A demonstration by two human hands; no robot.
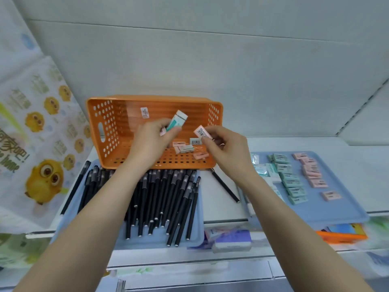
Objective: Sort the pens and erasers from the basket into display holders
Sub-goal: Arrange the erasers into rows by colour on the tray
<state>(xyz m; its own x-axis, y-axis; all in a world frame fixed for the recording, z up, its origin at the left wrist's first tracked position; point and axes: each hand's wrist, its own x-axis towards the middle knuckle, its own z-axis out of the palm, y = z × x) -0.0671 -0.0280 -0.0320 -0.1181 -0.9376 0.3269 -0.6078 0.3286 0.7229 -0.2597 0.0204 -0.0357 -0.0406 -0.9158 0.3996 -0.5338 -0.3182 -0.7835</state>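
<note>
Erasers occupy both hands over the tipped basket [109, 127]: left hand [151, 140] grips the teal eraser [177, 121], right hand [223, 144] pinches the pink eraser [202, 132], nearer the blue tray [339, 211] lying to the right.

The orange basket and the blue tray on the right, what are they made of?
Orange basket: likely moulded plastic, even colour, rows of round holes, cut-out handle. Blue tray: probably plastic too, matt, uniform colour, rounded raised rim.
</note>
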